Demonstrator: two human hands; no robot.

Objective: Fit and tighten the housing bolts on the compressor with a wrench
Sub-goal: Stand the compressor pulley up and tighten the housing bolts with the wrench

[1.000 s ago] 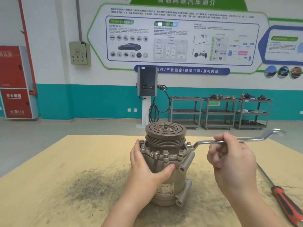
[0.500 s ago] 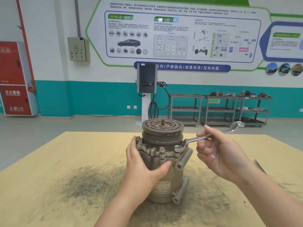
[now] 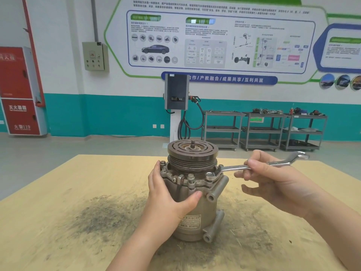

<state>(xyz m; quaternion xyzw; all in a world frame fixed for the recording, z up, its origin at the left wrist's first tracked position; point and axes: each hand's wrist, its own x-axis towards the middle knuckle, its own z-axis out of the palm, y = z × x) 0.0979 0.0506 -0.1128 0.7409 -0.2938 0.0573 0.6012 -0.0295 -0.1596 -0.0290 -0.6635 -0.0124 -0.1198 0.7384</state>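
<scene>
A grey-brown compressor [image 3: 197, 210] stands upright on the wooden table [image 3: 78, 182], its dark pulley [image 3: 192, 153] on top. Several housing bolts ring its flange; one bolt [image 3: 190, 176] faces me. My left hand [image 3: 168, 200] grips the compressor body from the left, thumb across the front. A silver ring wrench [image 3: 254, 166] sits with its ring end on the bolt at the flange's right [image 3: 210, 175]. My right hand [image 3: 273, 180] pinches the wrench shaft between thumb and fingers, lower fingers spread loosely.
A dark greasy stain [image 3: 101, 216] marks the table left of the compressor. Beyond the table's far edge are a charging post [image 3: 176, 106] and grey shelf carts [image 3: 263, 130] by the wall. A red cabinet [image 3: 17, 90] stands far left.
The wrench handle swung away from me and then back toward the right. My right hand slid along the shaft. The camera tilted up, and the screwdriver at right left the view.
</scene>
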